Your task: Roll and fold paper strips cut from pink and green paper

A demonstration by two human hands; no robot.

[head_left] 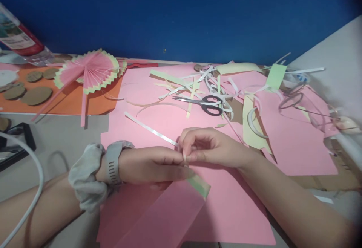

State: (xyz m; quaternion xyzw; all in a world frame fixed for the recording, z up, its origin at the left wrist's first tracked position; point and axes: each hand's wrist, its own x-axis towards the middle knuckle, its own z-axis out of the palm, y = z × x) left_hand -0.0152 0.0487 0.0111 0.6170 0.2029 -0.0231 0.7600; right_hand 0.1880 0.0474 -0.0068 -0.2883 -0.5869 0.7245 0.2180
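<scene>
My left hand is closed on a pink paper piece, thumb on top, close to the green strip along its end. Thumb and forefinger of my right hand pinch the tip of a thin pale strip right beside my left fingertips. A narrow white strip runs from the upper left to behind my right fingers; whether it is the pinched one, I cannot tell. Below both hands lies a large pink sheet. Black-handled scissors rest beyond my right hand.
Paper offcuts are heaped around the scissors. A pleated pink-and-green paper fan stands at the left over an orange sheet with cardboard discs. A bottle leans behind. A white cable crosses my left forearm.
</scene>
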